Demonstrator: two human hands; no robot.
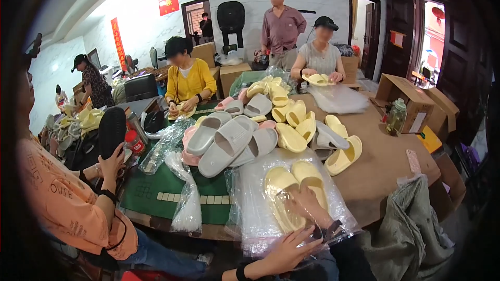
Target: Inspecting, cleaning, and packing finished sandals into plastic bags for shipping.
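Observation:
A pair of pale yellow slippers [275, 183] lies side by side, toes away from me, on a stack of clear plastic bags [250, 218] at the table's near edge. My right hand [311, 204] grips the pair near the inner sides. Clear film covers part of that hand and the slippers; whether the pair is fully inside a bag I cannot tell. My left hand [289, 251] is just below the heels, by the film's near edge, with its fingers stretched out and apart. Black bands circle both wrists.
Grey slippers [226, 145] and yellow slippers [291, 136] are heaped beyond the bags. At left, a person in orange [67, 192] holds a black slipper [111, 132]. Two seated people handle slippers across the table. A bottle [396, 117] and cartons [403, 99] stand right; a grey-green sack [403, 229] lies near right.

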